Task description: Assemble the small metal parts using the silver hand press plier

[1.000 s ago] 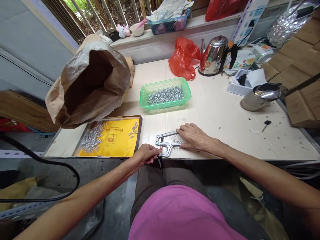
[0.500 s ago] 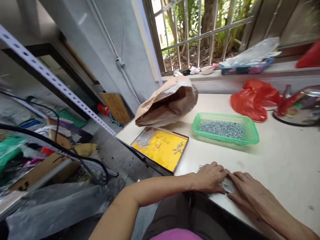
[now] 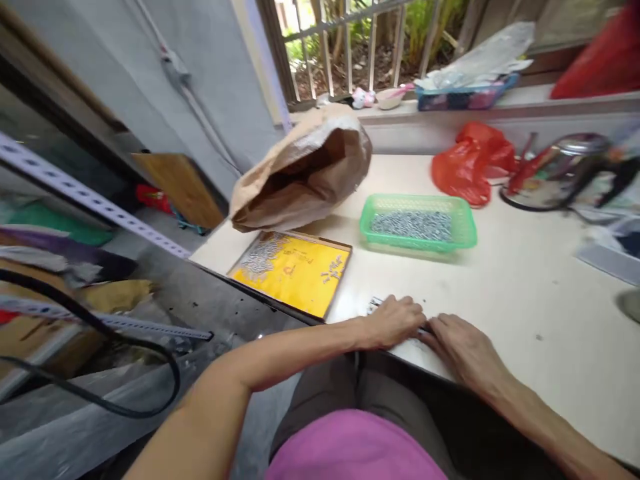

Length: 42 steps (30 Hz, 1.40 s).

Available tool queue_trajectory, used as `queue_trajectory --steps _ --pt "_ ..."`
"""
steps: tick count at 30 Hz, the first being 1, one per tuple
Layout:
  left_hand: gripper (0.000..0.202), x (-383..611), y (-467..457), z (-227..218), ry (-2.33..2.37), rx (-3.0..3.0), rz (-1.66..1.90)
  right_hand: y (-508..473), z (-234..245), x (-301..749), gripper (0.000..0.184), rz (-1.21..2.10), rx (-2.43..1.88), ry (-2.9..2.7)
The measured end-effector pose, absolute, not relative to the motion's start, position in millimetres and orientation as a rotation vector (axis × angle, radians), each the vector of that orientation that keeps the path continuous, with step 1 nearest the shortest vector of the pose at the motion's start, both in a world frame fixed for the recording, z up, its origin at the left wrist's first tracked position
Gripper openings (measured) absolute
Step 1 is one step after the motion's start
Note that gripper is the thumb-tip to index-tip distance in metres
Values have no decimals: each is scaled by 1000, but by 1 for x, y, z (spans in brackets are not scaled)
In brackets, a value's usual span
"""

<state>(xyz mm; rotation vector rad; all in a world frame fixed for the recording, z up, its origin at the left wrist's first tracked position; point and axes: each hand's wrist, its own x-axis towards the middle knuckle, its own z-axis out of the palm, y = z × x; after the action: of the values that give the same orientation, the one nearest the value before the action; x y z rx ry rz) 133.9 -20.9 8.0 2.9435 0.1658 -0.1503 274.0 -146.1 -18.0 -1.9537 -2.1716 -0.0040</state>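
Both my hands rest at the near edge of the pale table point(image 3: 525, 287). My left hand point(image 3: 393, 322) is curled over a metal plier-like tool point(image 3: 375, 305), of which only a small tip shows past the knuckles. My right hand point(image 3: 463, 347) lies beside it, fingers closed and pressed down on the same spot; what is under them is hidden. A yellow-lined tray point(image 3: 295, 270) with small metal pieces sits to the left. Behind it stands a green basket point(image 3: 417, 228) full of the same grey pieces.
A big open brown paper sack point(image 3: 305, 173) lies at the table's back left. A red plastic bag point(image 3: 467, 167) and a steel kettle point(image 3: 560, 173) stand at the back right. Perforated metal shelving point(image 3: 90, 200) and a black cable point(image 3: 125, 347) fill the left.
The view has swung left and blurred. My left hand moved from the tool's near end onto the tool, and my right hand closed in against it.
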Motion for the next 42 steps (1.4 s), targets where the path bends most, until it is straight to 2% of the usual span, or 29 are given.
queue_trajectory --steps 5,9,12,15,21,25,30,33,38,42 --pt "18 136 -17 18 224 2918 -176 -141 4 275 29 38 -2142 -2138" --pt "28 126 -24 13 320 2938 16 -137 17 293 43 209 -2065 -2196" --pt "24 113 -42 4 244 2955 236 -130 19 303 35 291 -2035 -2180" --pt "22 107 -62 0 170 2942 273 -116 15 309 24 251 -2134 -2113" --pt "21 113 -79 -3 284 2872 309 -85 22 309 22 132 -2264 -2082" --pt "36 100 -93 -8 267 2800 437 -80 36 268 20 207 -1875 -2441" --pt "23 47 -109 0 6 2787 533 -79 33 217 14 288 -1388 -2771" --pt "21 5 -82 17 364 2838 583 -76 19 209 17 230 -1296 -2777" --pt "28 -61 25 46 1526 2657 571 -82 0 211 23 316 -1184 -2539" --pt "29 -87 104 48 1855 2515 342 -79 7 227 20 258 -1240 -2072"
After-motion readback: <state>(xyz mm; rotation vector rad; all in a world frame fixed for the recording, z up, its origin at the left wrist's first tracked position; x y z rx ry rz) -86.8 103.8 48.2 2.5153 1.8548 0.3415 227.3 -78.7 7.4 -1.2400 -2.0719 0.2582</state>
